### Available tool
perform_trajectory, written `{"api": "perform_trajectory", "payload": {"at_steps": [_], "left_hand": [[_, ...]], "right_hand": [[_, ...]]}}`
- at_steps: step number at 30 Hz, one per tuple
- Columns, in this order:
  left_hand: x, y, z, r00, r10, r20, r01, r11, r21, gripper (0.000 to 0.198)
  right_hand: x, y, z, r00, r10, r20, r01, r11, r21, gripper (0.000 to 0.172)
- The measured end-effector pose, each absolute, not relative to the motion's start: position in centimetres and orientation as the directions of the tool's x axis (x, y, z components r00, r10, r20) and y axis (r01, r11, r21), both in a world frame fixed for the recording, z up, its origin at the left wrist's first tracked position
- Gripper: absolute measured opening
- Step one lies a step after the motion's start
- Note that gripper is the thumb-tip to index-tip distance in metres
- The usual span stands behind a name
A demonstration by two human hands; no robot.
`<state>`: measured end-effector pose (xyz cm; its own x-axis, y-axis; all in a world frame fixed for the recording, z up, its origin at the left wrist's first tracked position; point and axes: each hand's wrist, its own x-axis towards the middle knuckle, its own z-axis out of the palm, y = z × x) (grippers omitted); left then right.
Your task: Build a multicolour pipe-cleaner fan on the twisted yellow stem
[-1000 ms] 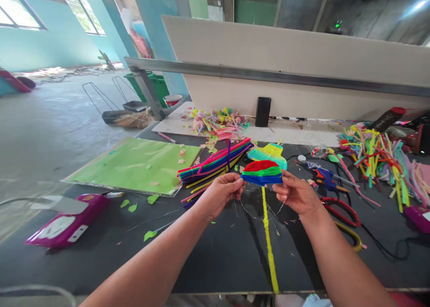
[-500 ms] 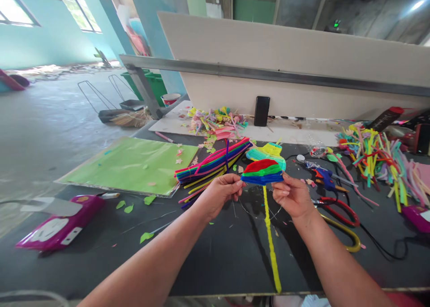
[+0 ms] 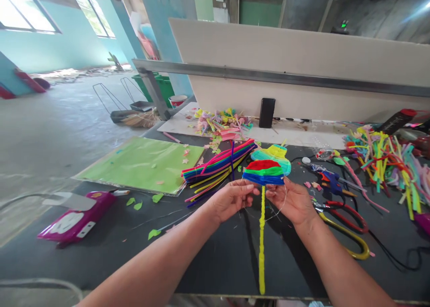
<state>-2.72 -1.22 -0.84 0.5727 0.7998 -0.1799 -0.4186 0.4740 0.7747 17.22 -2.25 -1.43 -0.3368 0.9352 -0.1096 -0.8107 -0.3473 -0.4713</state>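
Note:
A striped pipe-cleaner piece (image 3: pixel 264 172), red over green over blue, is held upright above the table. From its lower edge hangs a long yellow pipe-cleaner stem (image 3: pixel 262 244). My left hand (image 3: pixel 235 197) is closed at the piece's lower left corner, thumb and fingers together. At the lower right, my right hand (image 3: pixel 291 200) grips its edge, the fingertips partly behind the stem. A thin, clear loop (image 3: pixel 285 204) curves below the piece by my right hand; what it is made of I cannot tell. Just behind lies a yellow and turquoise pipe-cleaner shape (image 3: pixel 278 152).
A pipe-cleaner bundle (image 3: pixel 215 166) lies beyond my left hand. Scissors (image 3: pixel 347 224) and a blue glue gun (image 3: pixel 331 181) lie to the right, near a pile of offcuts (image 3: pixel 386 159). A green sheet (image 3: pixel 141 164) and purple box (image 3: pixel 79 217) are left; a phone (image 3: pixel 267 112) stands behind.
Both hands have shifted from the piece's side ends to beneath its lower corners. The stem hangs straighter. The view has turned slightly left.

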Motion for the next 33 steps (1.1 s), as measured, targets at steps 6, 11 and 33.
{"api": "perform_trajectory", "payload": {"at_steps": [6, 11, 33], "left_hand": [[-2.2, -1.6, -1.1, 0.573, 0.778, -0.259, -0.32, 0.503, 0.803, 0.02], [-1.9, -1.9, -0.9, 0.561, 0.801, -0.208, -0.313, 0.439, 0.842, 0.021], [-2.3, -2.0, -0.3, 0.467, 0.867, -0.175, -0.322, 0.351, 0.879, 0.02]], "right_hand": [[16.7, -2.3, -1.7, -0.356, 0.931, -0.078, -0.792, -0.345, -0.504, 0.019], [16.4, -2.3, -2.0, -0.376, 0.924, -0.078, -0.77, -0.358, -0.528, 0.018], [16.6, -2.3, -1.5, -0.27, 0.961, -0.064, -0.71, -0.244, -0.66, 0.019]]}}
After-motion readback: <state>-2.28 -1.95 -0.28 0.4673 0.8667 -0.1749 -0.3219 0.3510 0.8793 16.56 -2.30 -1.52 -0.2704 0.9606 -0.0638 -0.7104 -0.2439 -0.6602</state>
